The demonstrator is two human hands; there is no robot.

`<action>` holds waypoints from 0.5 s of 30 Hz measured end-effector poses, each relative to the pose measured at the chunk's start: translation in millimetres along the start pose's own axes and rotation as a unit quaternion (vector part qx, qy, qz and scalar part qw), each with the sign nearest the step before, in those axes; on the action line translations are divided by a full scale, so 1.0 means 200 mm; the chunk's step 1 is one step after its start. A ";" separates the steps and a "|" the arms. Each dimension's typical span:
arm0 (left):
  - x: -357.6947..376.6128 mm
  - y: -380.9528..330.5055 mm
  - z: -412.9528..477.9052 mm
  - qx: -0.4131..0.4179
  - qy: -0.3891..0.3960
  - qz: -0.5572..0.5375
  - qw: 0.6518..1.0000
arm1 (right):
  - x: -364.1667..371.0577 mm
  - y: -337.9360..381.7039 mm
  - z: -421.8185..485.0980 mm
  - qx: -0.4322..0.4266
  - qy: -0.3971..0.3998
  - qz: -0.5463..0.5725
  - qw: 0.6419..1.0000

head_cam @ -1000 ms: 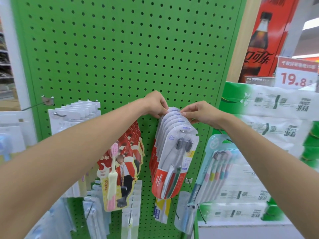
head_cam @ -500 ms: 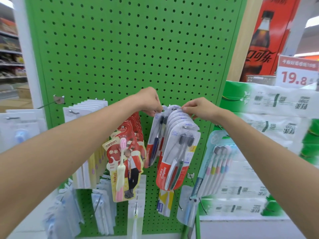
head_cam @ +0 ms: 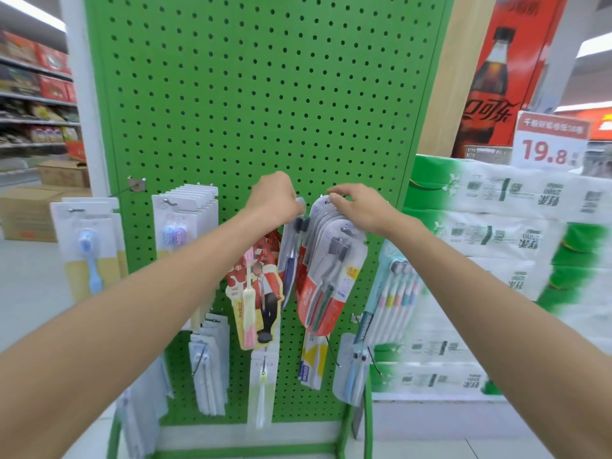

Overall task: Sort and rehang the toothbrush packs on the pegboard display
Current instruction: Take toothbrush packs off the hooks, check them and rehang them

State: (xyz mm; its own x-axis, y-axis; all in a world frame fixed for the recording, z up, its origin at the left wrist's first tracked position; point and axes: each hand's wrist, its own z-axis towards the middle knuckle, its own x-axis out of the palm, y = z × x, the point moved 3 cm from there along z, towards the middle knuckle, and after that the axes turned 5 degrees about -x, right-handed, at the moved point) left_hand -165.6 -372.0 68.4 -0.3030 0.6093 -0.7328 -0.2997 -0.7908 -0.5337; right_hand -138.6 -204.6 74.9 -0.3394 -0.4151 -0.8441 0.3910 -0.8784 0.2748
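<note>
While both arms reach forward to it, the green pegboard (head_cam: 265, 94) fills the middle of the view, with toothbrush packs hanging across its lower half. Right of it stands a stack of green-and-white tissue bales (head_cam: 496, 233), with a red cola poster (head_cam: 496, 77) behind and a price sign (head_cam: 549, 144) reading 19.8 on top. On the board's left side hang white packs (head_cam: 185, 220) in a row on one hook, and just right of them cartoon packs (head_cam: 258, 293) with a pink brush in front. At the centre, a bunch of red packs (head_cam: 326, 286) hangs fanned from a hook, tilted to the lower left. A pastel pack (head_cam: 394, 299) hangs at the board's right edge. The right hand (head_cam: 357, 207) sits on top of the red packs, its fingers bent down over their upper edges by the hook and pinching them. The left hand (head_cam: 273, 200) is just beside it, fingers curled round the top of a single pack (head_cam: 291, 260) with a dark blue brush, held apart from the bunch and dangling between it and the cartoon packs
</note>
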 end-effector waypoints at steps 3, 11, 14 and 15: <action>-0.02 0.01 -0.09 0.013 -0.020 -0.013 1.000 | -0.02 0.06 -0.04 0.008 -0.013 0.004 1.000; -0.05 0.01 -0.37 0.037 -0.063 -0.104 0.992 | 0.05 0.24 -0.22 -0.057 -0.144 -0.024 0.988; -0.04 0.05 -0.47 0.029 -0.066 -0.134 0.988 | 0.15 0.29 -0.34 -0.064 -0.160 -0.007 0.985; -0.04 0.07 -0.50 0.028 -0.069 -0.140 0.987 | 0.19 0.30 -0.38 -0.072 -0.161 -0.005 0.984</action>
State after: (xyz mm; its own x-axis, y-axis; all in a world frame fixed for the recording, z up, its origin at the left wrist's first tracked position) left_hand -76.7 -393.9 24.7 -0.3204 0.8084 -0.4938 -0.4370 -0.5887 -0.6801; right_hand -62.5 -254.4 24.8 -0.5882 -0.4800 -0.6508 0.4948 -0.8502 0.1799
